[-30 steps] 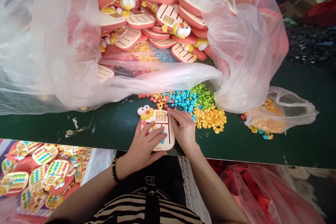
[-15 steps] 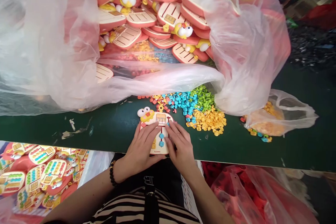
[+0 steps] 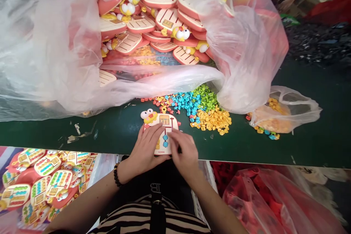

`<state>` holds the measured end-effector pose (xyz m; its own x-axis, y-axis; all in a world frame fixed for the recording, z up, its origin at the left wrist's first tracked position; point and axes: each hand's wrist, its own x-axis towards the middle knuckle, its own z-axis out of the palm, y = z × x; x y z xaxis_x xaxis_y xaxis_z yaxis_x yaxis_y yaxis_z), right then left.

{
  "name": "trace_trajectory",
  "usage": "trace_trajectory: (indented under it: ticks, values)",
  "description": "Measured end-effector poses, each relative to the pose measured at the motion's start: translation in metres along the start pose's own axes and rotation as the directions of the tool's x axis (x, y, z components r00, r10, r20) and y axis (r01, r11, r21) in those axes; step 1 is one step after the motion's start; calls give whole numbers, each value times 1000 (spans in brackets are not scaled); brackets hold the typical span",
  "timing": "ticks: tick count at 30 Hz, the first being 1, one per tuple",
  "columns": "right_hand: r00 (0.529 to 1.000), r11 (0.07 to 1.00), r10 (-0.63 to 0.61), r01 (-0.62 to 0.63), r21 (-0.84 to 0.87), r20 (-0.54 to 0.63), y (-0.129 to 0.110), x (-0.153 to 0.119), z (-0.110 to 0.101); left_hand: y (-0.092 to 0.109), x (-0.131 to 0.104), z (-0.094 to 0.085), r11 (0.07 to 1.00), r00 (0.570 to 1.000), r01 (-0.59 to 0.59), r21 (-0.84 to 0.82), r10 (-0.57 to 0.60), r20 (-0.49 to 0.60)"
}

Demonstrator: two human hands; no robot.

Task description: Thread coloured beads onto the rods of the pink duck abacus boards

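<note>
A cream and red duck-headed sliding toy board [image 3: 161, 148] lies at the table's near edge, its yellow head with big white eyes at the upper left. My left hand [image 3: 146, 146] grips it from the left, fingers across its face. Two blue sliding pieces [image 3: 165, 141] sit in a middle slot, and yellow ones show partly beside my fingers. My right hand [image 3: 185, 150] is curled over the board's right side, thumb and fingertips together by the right-hand slot; what they pinch is hidden. Beyond the board are heaps of blue pieces [image 3: 185, 101], green pieces [image 3: 205, 97] and yellow pieces [image 3: 215, 120].
A large clear plastic bag [image 3: 55, 62] of toy boards without sliders fills the table's far side. A small bag [image 3: 274, 117] of yellow pieces lies at right. Filled toy boards [image 3: 44, 186] are piled lower left, a red-filled bag [image 3: 263, 197] lower right. Another person's hand [image 3: 286, 3] shows at top right.
My right hand has drawn back slightly from the board's upper part and its fingers have curled in. My left hand keeps its hold. The whole view has shifted a little.
</note>
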<state>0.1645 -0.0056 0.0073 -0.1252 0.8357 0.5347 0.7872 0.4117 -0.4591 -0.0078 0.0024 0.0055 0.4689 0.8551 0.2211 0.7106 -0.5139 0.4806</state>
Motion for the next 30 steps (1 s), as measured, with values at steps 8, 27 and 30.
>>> trace_trajectory:
  ticks: [8, 27, 30]
  values:
    - [989, 884, 148, -136, -448, -7, 56, 33, -18, 5, 12, -3, 992, 998, -57, 110, 52, 46]
    - [997, 991, 66, -71, -117, -41, 30, 39, 14, -10, 19, -3, 968, 962, -250, -35, 252, 109]
    - [998, 984, 45, -50, -173, -31, 30, 38, 13, -8, 19, -3, 968, 963, -250, 21, 247, 104]
